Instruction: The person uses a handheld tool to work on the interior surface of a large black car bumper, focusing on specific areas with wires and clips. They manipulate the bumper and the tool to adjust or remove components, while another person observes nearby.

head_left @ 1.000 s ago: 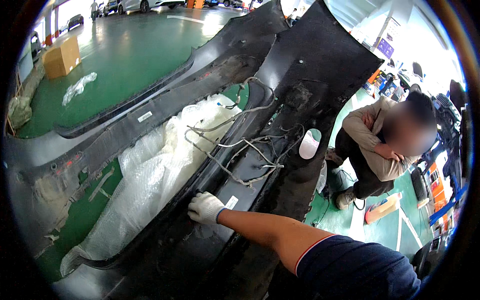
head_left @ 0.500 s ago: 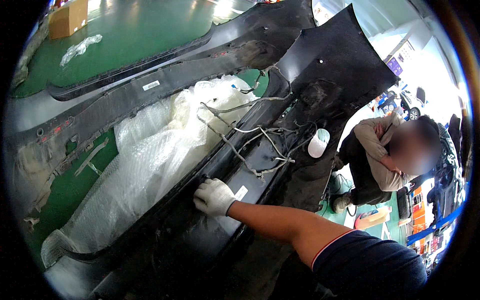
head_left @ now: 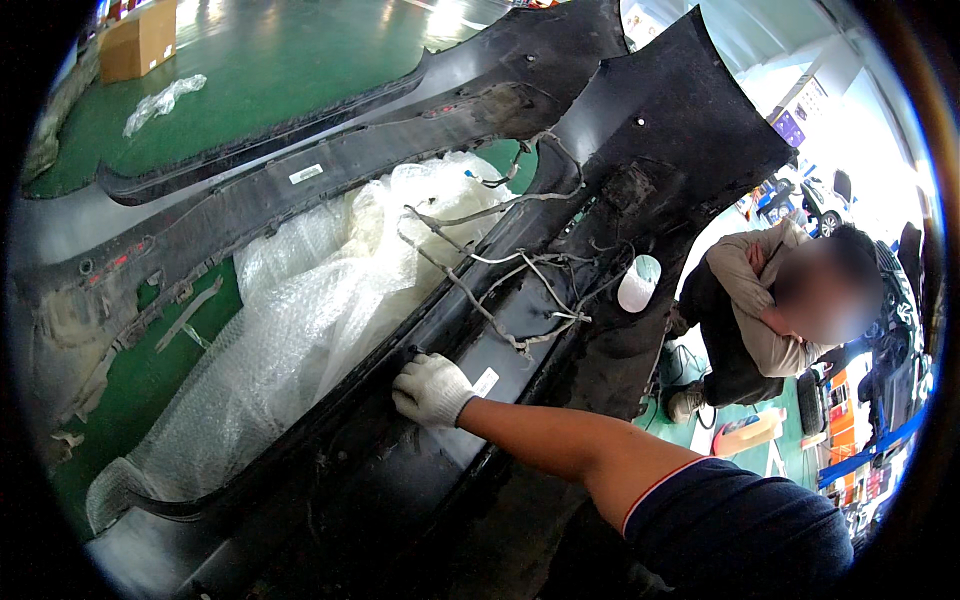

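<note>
My right hand (head_left: pixel 433 392) wears a white knit glove, and its arm reaches in from the lower right. The gloved fingers are curled closed against the inner side of a black car bumper cover (head_left: pixel 660 140). A small dark piece (head_left: pixel 414 351) shows at the top of the fingers; I cannot make out what it is. Just right of the glove, a white label (head_left: pixel 485 381) sticks to the bumper. Beyond the hand, a grey wiring harness (head_left: pixel 480 308) with loose branches lies across the same bumper. My left hand is out of view.
Crumpled bubble wrap (head_left: pixel 300 330) lies between this bumper and a second dark bumper (head_left: pixel 230 195) beyond it. A white cylindrical thing (head_left: pixel 638 284) rests on the near bumper. At the right a person (head_left: pixel 745 290) has folded arms. A cardboard box (head_left: pixel 137 40) stands far left on the green floor (head_left: pixel 290 60).
The view has shifted very slightly. My right hand stays at the same spot on the bumper, its fingers still curled.
</note>
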{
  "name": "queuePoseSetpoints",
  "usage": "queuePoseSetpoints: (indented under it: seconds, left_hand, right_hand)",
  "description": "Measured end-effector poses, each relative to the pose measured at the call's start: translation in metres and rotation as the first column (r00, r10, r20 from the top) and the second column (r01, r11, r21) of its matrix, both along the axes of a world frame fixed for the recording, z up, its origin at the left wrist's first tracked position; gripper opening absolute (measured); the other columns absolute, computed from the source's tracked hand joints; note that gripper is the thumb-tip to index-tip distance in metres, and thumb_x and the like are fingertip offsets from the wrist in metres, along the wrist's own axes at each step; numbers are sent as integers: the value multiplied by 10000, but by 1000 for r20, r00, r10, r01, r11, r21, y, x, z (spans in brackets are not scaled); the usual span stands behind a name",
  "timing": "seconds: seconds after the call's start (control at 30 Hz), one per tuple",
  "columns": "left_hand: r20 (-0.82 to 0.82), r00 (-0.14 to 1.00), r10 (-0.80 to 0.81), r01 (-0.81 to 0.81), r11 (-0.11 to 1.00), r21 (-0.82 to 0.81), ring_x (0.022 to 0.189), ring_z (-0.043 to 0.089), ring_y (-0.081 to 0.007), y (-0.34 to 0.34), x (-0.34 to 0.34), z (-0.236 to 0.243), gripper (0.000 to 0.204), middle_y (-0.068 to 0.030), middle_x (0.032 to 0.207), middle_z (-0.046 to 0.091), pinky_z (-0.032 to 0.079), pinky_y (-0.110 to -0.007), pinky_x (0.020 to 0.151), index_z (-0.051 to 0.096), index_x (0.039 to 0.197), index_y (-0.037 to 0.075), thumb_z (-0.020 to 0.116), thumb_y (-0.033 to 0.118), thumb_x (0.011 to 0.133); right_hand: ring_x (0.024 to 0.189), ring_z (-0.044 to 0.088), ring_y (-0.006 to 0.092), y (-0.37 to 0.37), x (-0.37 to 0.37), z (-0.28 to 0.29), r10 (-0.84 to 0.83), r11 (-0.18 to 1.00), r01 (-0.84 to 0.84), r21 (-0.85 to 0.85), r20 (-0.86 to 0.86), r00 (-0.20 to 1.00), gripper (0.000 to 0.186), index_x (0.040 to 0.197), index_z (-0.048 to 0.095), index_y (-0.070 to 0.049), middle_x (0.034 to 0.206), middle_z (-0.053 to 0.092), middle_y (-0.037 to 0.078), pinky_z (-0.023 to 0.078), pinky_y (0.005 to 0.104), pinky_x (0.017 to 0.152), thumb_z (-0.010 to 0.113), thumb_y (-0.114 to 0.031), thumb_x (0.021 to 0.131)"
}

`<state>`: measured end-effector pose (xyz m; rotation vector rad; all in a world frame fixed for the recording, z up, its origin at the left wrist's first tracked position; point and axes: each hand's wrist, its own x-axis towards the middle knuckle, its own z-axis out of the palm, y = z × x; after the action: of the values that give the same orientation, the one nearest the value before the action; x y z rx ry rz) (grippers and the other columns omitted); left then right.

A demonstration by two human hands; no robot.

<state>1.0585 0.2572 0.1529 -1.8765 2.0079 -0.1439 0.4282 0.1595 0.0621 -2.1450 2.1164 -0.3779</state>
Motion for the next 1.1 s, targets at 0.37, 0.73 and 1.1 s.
queuePoseSetpoints:
  seconds: [0.37,0.73,1.1]
  left_hand:
    - [107,991,86,-87,996,5,1636,241,-517,1,-18,3,876,-206,1810,257,247,-703,1287,479,1678,331,708,707,921]
    - [40,997,65,-63,997,-47,1631,258,-507,5,-15,-1,891,-200,1804,275,248,-701,1286,488,1668,338,786,645,887]
    - [-167,978,-123,92,979,-183,1474,480,-519,-11,-30,-11,891,-270,1652,488,416,-661,1184,581,1609,273,821,633,830]
  right_hand:
    - [944,700,379,0,2,-5,-9,1000,8,19,19,1000,257,890,779,-83,899,738,134,563,516,855,708,-327,931]
    - [937,700,372,3,2,-12,3,1000,-3,23,3,1000,253,888,772,-88,894,731,127,564,514,838,712,-330,928]
    - [1015,747,333,-33,30,15,-14,872,108,477,-196,981,413,1010,789,-86,1017,763,140,621,514,875,660,-478,998]
